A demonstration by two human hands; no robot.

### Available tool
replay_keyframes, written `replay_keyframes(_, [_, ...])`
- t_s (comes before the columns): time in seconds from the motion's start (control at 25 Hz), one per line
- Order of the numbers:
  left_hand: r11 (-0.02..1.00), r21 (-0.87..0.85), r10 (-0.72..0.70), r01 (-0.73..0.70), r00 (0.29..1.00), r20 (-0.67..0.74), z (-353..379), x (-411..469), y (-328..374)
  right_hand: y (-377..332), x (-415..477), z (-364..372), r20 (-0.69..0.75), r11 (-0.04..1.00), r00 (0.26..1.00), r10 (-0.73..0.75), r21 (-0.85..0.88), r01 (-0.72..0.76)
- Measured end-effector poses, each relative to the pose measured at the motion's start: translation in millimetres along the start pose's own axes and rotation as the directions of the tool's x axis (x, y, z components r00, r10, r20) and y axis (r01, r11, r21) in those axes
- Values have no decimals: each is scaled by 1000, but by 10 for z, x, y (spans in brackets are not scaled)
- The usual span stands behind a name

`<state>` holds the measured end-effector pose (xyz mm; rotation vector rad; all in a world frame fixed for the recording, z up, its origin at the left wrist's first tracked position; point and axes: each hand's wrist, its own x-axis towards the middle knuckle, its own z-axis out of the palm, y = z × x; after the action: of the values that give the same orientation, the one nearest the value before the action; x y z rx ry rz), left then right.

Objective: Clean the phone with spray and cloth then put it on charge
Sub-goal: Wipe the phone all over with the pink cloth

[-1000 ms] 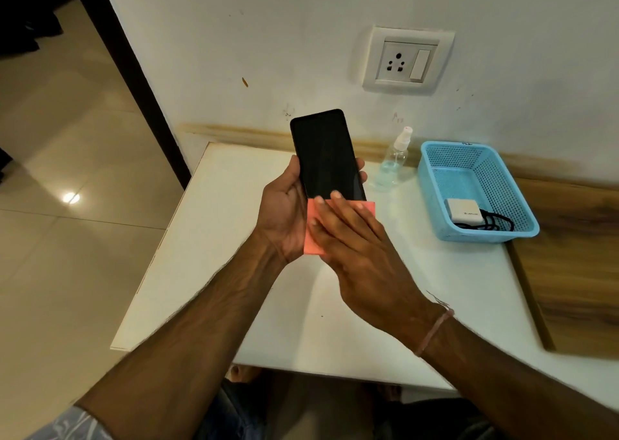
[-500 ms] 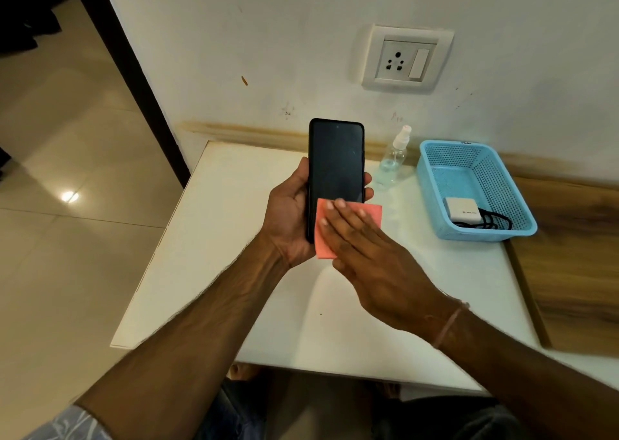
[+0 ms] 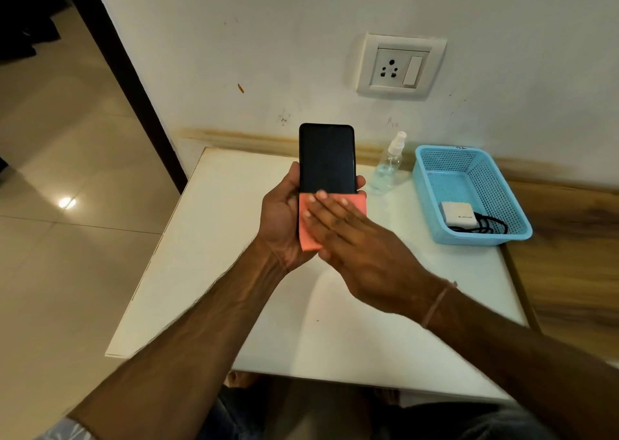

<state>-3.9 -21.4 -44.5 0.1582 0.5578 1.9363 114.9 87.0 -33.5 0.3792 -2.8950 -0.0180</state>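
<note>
My left hand [image 3: 279, 220] holds a black phone [image 3: 326, 158] upright above the white table [image 3: 207, 245], dark screen facing me. My right hand [image 3: 358, 242] lies flat with its fingers pressing a pink cloth [image 3: 310, 235] against the lower part of the screen. The phone's bottom end is hidden under the cloth and fingers. A clear spray bottle [image 3: 388, 165] with a white nozzle stands at the back of the table, just right of the phone. A white charger [image 3: 457, 215] with a black cable [image 3: 485, 227] lies inside the blue basket [image 3: 425, 185].
A white wall socket with a switch [image 3: 400, 67] is set in the wall above the table. To the right of the table runs a wooden surface [image 3: 569, 255]. A dark door frame [image 3: 134, 81] and tiled floor [image 3: 67, 238] are on the left.
The phone has gone from tilted left to straight upright. My right hand with the cloth has slid slightly across the lower screen and now covers its full width.
</note>
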Motion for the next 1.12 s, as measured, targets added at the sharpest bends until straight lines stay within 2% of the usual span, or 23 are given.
replay_keyframes(0.12, [997,-47,56,-59,997,-57,2,26,5,147,347,-132,-1,995,997,81,66,-81])
replay_keyframes(0.4, [983,-57,162,-172,976,-143,2,36,-5,418,919,-229,-35,975,979,202,102,-197])
replay_keyframes(0.56, [988,-27,147,-153,978,-149,1,7,1,385,937,-220,-68,959,969,238,173,-223])
replay_keyframes(0.76, [998,-22,59,-62,991,-122,-1,-2,-16,-42,308,-68,-19,959,981,192,215,-184])
replay_keyframes(0.92, [1000,22,11,-9,997,-83,-7,1,-39,-323,-140,12,30,973,987,157,168,-160])
replay_keyframes(1.12, [999,-31,39,-42,995,-93,-57,22,-9,-118,-37,-86,63,989,997,36,140,-44])
